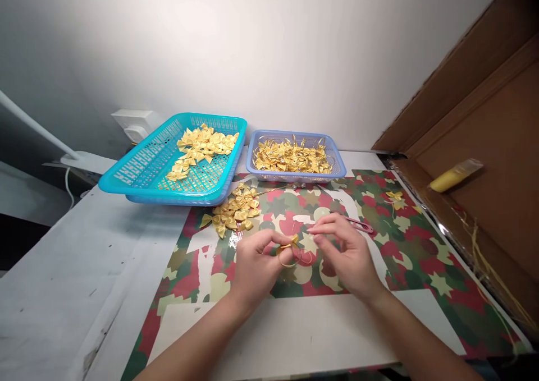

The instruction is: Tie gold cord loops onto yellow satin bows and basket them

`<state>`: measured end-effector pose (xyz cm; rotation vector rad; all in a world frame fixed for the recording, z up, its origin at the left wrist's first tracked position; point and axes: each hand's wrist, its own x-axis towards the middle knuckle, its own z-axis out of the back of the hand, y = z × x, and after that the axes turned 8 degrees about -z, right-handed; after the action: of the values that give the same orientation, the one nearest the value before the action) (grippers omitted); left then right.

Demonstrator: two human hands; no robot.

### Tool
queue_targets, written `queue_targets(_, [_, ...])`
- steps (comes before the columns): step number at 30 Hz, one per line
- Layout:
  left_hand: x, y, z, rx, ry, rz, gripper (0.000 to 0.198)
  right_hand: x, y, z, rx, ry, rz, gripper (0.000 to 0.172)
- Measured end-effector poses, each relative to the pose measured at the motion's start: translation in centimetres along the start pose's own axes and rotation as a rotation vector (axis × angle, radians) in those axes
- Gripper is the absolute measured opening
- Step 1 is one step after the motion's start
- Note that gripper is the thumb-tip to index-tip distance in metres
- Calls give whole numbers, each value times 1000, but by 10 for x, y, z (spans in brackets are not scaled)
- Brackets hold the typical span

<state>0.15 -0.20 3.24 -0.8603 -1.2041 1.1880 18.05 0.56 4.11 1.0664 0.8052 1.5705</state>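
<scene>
My left hand (263,257) pinches a small yellow ribbon bow (295,239) between thumb and forefinger. A thin yellow cord (288,265) loops below the bow, beside the fingertips. Just to the right, my right hand (347,255) is raised with thumb and fingertips slightly apart, close to the bow but not visibly touching it. No object shows between those fingers; a fine thread there would be too small to make out. Beyond my left hand lies a loose pile of yellow bows (236,210). A pink-handled tool (361,225) lies partly hidden behind my right hand.
A turquoise basket (122,182) with yellow bows stands at the back left. Beside it, a blue basket (298,177) holds bows with gold cord loops. A thin rod (273,189) lies before it. Cardboard (484,106) walls the right side, with a yellow tube (455,176).
</scene>
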Motion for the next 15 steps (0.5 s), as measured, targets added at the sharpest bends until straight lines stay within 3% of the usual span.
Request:
queue_targets(4, [-3, 1, -2, 96, -22, -113, 8, 3, 10, -10, -181, 113, 118, 16])
queue_targets(15, [2, 1, 1, 70, -91, -91, 14, 3, 0, -23, -337, 44, 242, 16])
